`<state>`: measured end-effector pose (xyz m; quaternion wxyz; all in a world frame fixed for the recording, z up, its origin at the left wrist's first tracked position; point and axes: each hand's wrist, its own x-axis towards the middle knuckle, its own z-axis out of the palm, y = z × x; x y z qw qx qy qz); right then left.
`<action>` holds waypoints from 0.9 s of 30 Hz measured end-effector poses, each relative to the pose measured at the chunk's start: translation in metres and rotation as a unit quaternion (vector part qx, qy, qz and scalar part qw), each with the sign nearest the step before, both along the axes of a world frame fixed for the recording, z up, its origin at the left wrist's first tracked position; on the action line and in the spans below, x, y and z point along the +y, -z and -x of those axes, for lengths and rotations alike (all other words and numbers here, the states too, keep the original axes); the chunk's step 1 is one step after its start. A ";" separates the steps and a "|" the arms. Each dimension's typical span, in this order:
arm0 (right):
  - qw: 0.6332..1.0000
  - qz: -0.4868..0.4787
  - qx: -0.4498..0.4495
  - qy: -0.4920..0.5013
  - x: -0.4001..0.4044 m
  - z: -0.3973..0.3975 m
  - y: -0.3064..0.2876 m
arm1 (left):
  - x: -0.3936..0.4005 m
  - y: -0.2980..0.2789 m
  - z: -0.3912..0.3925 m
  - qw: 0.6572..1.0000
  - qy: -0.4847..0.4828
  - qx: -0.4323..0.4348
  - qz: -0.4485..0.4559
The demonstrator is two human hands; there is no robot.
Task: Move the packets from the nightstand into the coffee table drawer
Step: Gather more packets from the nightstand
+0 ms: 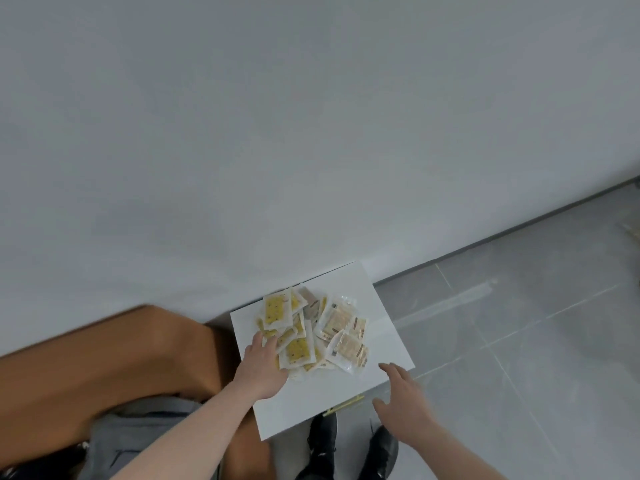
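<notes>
A heap of several small packets (311,329), some yellow and some beige in clear wrappers, lies on the white nightstand top (384,327). My left hand (261,365) rests at the heap's left edge with its fingers touching the yellow packets; whether it grips any is hidden. My right hand (403,398) hovers over the nightstand's front right corner, fingers spread, holding nothing and apart from the packets. The coffee table drawer is not in view.
A brown upholstered piece (114,358) with grey fabric (145,424) on it stands left of the nightstand. A white wall fills the upper view. Grey tiled floor (519,323) lies to the right. Black shoes (349,448) stand below the nightstand.
</notes>
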<state>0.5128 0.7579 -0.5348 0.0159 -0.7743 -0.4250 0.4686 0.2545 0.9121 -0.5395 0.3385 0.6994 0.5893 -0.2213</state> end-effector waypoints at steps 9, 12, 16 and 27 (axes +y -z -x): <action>0.999 -0.022 -0.037 -0.005 0.089 0.008 0.148 | 0.103 0.138 -0.030 0.988 -0.151 -0.028 -0.015; 0.998 -0.024 -0.064 -0.007 0.095 0.014 0.181 | 0.113 0.177 -0.035 0.991 -0.137 -0.005 -0.002; 0.993 -0.040 -0.108 0.014 0.093 0.019 0.202 | 0.098 0.200 -0.040 0.989 -0.122 0.007 -0.085; 0.997 0.016 -0.049 0.054 0.086 -0.003 0.188 | 0.087 0.182 0.007 0.961 -0.100 -0.136 -0.219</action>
